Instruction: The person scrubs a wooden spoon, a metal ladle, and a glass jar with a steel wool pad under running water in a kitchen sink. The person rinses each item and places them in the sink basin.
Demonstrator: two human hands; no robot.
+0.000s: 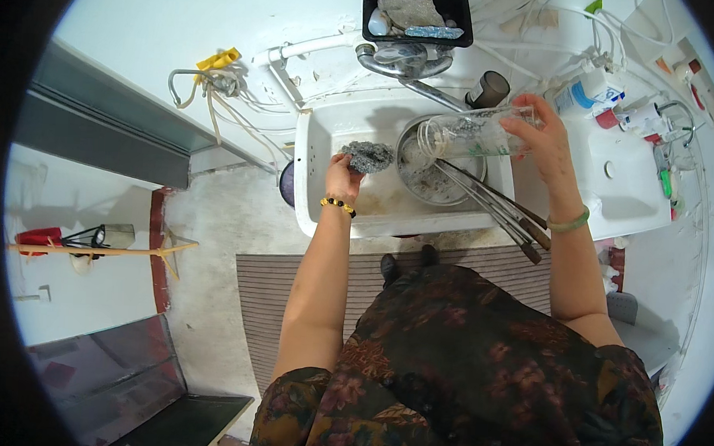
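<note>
In my left hand [343,176] is a grey metal scouring pad [369,157], held over the left part of a white sink [324,212]. My right hand [540,130] grips the base end of a clear glass jar [471,132], which lies nearly level with its open mouth towards the left. Below the jar stands a round metal basin [485,169] holding cloudy, greyish water with foam. Several long thin tools with wooden handles [533,230] lean in the basin, their handles resting past the sink's front edge. Their lower ends are hidden.
A chrome faucet [425,88] reaches over the sink, beneath a black tray [369,20] with sponges. A dark cup [488,89] stands behind the jar. To the right are a second white basin [633,199] and a white bottle [587,92]. A striped mat [295,280] covers the floor.
</note>
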